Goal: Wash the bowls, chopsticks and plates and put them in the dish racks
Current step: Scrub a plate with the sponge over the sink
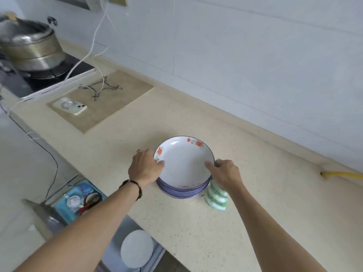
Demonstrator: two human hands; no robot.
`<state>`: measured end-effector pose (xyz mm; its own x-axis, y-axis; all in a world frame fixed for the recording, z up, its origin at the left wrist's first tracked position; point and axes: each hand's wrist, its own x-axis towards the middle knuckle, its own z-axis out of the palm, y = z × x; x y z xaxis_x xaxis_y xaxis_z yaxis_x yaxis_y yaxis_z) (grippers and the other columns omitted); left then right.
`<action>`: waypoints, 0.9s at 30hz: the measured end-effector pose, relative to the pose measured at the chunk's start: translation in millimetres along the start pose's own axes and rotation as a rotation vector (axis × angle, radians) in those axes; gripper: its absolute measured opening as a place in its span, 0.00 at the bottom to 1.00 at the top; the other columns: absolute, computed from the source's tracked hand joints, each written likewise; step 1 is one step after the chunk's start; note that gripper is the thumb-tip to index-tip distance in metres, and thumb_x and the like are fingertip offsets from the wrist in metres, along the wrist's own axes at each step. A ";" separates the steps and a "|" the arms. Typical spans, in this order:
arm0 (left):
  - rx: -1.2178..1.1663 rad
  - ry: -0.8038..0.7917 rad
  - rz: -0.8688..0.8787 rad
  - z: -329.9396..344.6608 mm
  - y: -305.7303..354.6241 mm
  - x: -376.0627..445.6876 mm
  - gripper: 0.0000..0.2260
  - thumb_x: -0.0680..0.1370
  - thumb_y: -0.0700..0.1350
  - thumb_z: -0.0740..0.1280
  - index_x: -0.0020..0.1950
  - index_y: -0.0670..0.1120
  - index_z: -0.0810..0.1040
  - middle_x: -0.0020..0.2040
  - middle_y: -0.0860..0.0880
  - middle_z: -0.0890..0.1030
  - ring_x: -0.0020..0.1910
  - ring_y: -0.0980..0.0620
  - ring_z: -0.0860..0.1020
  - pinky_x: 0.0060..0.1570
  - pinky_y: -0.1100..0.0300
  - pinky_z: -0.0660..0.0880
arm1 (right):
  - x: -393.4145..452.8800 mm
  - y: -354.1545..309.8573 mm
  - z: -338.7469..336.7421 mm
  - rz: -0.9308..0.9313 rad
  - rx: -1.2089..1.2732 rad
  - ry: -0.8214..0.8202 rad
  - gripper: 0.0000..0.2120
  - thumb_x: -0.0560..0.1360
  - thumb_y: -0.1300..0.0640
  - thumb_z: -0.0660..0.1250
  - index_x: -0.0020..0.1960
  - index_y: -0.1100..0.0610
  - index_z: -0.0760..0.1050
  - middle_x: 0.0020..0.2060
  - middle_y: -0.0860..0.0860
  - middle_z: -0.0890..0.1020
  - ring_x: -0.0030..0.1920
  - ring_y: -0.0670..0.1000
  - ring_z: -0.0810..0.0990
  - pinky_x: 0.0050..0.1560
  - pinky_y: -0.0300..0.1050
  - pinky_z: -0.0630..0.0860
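Observation:
A stack of several white plates (pixel 183 169) with blue rims and red flower prints stands on the beige counter (pixel 245 203). My left hand (pixel 144 167) grips the stack's left rim, thumb over the top plate's edge. My right hand (pixel 225 173) grips the right rim with the thumb on the top plate, and a green-and-white striped dishcloth (pixel 217 197) is held under its fingers, hanging down beside the stack.
A phone (pixel 70 106) and a wire hook lie on a tan board (pixel 117 103) to the back left. A steel pot (pixel 31 48) sits on the stove. An open drawer (pixel 78 199) with small items is below the counter edge. A yellow hose (pixel 341 175) lies at right.

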<state>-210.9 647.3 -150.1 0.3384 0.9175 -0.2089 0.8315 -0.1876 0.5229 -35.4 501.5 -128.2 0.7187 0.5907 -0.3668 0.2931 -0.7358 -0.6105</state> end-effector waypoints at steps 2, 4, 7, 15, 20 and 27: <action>-0.052 -0.014 0.014 3.8 -2.1 2.9 0.10 0.73 0.51 0.69 0.47 0.46 0.76 0.51 0.45 0.76 0.57 0.46 0.73 0.43 0.55 0.70 | 5.3 -0.7 2.1 -0.031 -0.027 -0.023 0.13 0.78 0.50 0.67 0.39 0.57 0.76 0.30 0.50 0.75 0.35 0.50 0.74 0.30 0.42 0.67; -0.094 -0.022 0.016 4.5 -3.2 4.5 0.09 0.70 0.50 0.71 0.43 0.46 0.76 0.48 0.46 0.78 0.51 0.47 0.75 0.39 0.57 0.69 | 7.7 0.4 2.7 -0.034 0.010 -0.018 0.07 0.77 0.56 0.68 0.42 0.56 0.78 0.30 0.48 0.76 0.34 0.51 0.75 0.27 0.38 0.66; -0.141 -0.037 0.001 2.0 -3.7 6.2 0.08 0.66 0.49 0.71 0.41 0.47 0.79 0.44 0.47 0.82 0.46 0.45 0.80 0.38 0.58 0.74 | 8.0 1.6 2.6 0.001 0.105 -0.005 0.04 0.77 0.60 0.68 0.48 0.59 0.82 0.31 0.49 0.77 0.32 0.49 0.76 0.27 0.37 0.69; -0.312 -0.011 0.042 -5.6 9.8 -3.1 0.08 0.66 0.45 0.68 0.44 0.49 0.77 0.46 0.49 0.81 0.53 0.45 0.79 0.46 0.54 0.79 | 1.7 3.1 -3.9 0.033 0.281 0.075 0.09 0.75 0.64 0.65 0.51 0.61 0.83 0.35 0.53 0.76 0.36 0.55 0.74 0.35 0.46 0.69; -0.509 -0.032 0.060 -15.4 28.4 -24.5 0.14 0.74 0.41 0.72 0.56 0.49 0.71 0.54 0.49 0.76 0.54 0.48 0.76 0.47 0.58 0.74 | -16.9 6.2 -23.7 0.007 0.383 0.150 0.08 0.75 0.64 0.65 0.43 0.57 0.82 0.39 0.55 0.78 0.39 0.56 0.76 0.37 0.48 0.72; -0.876 -0.277 0.127 -30.4 55.3 -74.1 0.18 0.80 0.46 0.69 0.65 0.54 0.63 0.55 0.54 0.75 0.51 0.54 0.76 0.45 0.50 0.81 | -88.6 30.5 -43.6 0.085 0.625 0.242 0.06 0.74 0.67 0.64 0.44 0.65 0.80 0.39 0.58 0.78 0.38 0.57 0.77 0.39 0.50 0.73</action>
<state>-203.4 579.6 -80.6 0.5909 0.7707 -0.2385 0.1895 0.1547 0.9696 -62.7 412.3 -83.7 0.8653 0.3950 -0.3085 -0.1382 -0.4035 -0.9045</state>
